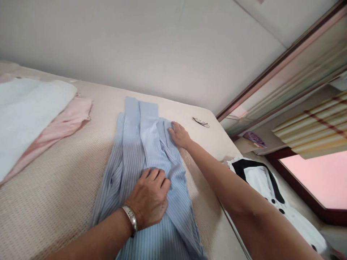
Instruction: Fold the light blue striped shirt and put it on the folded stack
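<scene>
White cloth [29,112]: far left on the bed [54,191], lying flat over a pink garment [69,121] — both well apart from what I'm working on.

Bed cover: textured, a bit grippy by the look of it — I'd judge it holds fabric in place rather than letting it slide.

Blue striped shirt [135,144]: right in the middle of the bed, laid lengthwise away from me, its sides folded in over the centre so the layers overlap.

Left hand [149,198]: palm down on the near part of the shirt, fingers curled loosely, pressing the folded layers flat. Grip not closed on anything — it's pinning, not pinching. A metal bracelet [130,216] sits at the wrist.

How it handles: light and soft, I reckon — thin woven cloth that creases easily and drapes with no stiffness of its own. Nothing fragile, but the folds look ready to spring open if I let go.

Where to take hold: best at a folded edge or a seam, where layers stack and give the fingers something to pinch; a flat palm elsewhere.

Right hand [179,135]: reaching further up, fingertips resting on the right-hand fold of the shirt, fingers spread and open, holding nothing.

Spectacles [201,122]: beyond my right hand, near the bed's far corner, clear of the shirt.

White and black garment [260,180]: off the right edge of the bed, lower down, with dark buttons.
</scene>
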Action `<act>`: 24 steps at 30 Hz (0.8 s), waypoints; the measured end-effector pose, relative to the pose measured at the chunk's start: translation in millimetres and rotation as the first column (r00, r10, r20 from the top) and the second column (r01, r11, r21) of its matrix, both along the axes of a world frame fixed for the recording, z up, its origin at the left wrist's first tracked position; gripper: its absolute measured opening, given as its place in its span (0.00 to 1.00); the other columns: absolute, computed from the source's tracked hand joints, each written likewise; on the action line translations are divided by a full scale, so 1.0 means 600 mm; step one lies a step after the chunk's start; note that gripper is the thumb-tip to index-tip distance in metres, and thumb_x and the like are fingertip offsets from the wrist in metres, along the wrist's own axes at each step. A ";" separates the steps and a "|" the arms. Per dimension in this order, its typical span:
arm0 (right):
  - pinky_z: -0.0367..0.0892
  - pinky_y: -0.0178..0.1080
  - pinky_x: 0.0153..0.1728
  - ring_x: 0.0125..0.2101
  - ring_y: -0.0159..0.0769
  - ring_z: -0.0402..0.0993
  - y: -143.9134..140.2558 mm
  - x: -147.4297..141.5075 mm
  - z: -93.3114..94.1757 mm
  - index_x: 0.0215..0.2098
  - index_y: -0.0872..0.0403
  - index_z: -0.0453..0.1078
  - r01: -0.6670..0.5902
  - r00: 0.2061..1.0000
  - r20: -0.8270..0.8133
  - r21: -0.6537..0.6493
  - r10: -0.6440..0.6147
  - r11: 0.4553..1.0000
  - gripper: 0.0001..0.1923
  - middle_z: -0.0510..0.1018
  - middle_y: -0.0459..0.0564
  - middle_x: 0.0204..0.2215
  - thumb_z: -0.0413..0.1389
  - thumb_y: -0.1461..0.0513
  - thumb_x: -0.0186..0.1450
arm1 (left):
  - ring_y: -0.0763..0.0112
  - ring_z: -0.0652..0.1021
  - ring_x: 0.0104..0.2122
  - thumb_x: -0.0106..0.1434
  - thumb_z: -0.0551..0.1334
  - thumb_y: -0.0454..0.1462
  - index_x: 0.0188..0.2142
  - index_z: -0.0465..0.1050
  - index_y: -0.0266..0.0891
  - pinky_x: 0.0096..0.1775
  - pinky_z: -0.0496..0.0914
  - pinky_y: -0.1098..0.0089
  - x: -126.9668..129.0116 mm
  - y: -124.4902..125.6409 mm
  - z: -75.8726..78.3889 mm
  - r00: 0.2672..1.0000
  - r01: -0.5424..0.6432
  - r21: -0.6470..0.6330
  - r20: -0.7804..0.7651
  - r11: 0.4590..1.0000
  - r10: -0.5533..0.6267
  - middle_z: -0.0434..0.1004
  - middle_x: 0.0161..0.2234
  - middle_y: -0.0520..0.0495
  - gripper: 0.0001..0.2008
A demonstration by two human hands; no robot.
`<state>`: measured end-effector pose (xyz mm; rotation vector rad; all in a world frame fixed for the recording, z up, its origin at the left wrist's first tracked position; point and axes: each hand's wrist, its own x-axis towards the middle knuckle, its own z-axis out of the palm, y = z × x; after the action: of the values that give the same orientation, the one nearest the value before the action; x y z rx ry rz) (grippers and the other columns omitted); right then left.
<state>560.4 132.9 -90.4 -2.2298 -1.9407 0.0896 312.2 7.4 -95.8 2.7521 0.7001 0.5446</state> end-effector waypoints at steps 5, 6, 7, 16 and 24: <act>0.69 0.48 0.40 0.38 0.48 0.76 -0.194 -0.061 0.059 0.47 0.47 0.69 0.074 0.993 -0.094 -0.018 -0.076 0.997 0.21 0.78 0.57 0.38 0.37 0.50 0.75 | 0.53 0.71 0.47 0.67 0.57 0.39 0.37 0.71 0.36 0.49 0.68 0.51 -0.003 -0.005 0.004 0.987 0.097 0.077 0.122 0.992 -0.106 0.72 0.44 0.38 0.08; 0.68 0.48 0.35 0.32 0.48 0.75 -0.238 -0.075 0.063 0.43 0.45 0.71 0.080 0.978 -0.184 -0.104 -0.098 0.991 0.22 0.77 0.55 0.31 0.38 0.48 0.74 | 0.54 0.72 0.46 0.67 0.57 0.40 0.37 0.71 0.37 0.49 0.68 0.52 -0.003 -0.006 0.003 0.973 0.176 0.105 0.132 0.979 -0.189 0.73 0.43 0.39 0.09; 0.68 0.48 0.30 0.28 0.49 0.74 -0.279 -0.090 0.065 0.40 0.43 0.72 0.049 0.942 -0.317 -0.191 -0.109 0.980 0.21 0.76 0.54 0.28 0.39 0.47 0.72 | 0.56 0.72 0.45 0.67 0.58 0.41 0.37 0.71 0.37 0.48 0.68 0.53 -0.003 -0.008 0.001 0.955 0.252 0.125 0.128 0.960 -0.267 0.73 0.42 0.41 0.09; 0.63 0.39 0.19 0.17 0.36 0.70 -0.363 -0.138 0.082 0.23 0.46 0.67 -0.270 0.667 -0.739 -0.358 -0.095 0.894 0.24 0.72 0.45 0.17 0.47 0.44 0.71 | 0.61 0.70 0.38 0.65 0.60 0.41 0.36 0.69 0.38 0.41 0.67 0.56 -0.005 -0.010 -0.010 0.956 0.286 0.065 0.048 0.956 -0.289 0.71 0.35 0.45 0.07; 0.68 0.36 0.42 0.36 0.36 0.78 0.079 -0.109 0.107 0.40 0.52 0.70 0.006 0.974 -0.225 0.012 -0.003 1.000 0.04 0.79 0.47 0.33 0.56 0.61 0.67 | 0.63 0.70 0.38 0.64 0.63 0.46 0.36 0.69 0.38 0.41 0.66 0.58 0.002 -0.007 -0.029 0.956 0.285 0.097 0.046 0.954 -0.290 0.72 0.36 0.46 0.13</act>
<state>495.1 180.5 -26.2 -2.1122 -1.8103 0.3150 313.4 3.4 -113.1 2.8359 0.2579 0.6015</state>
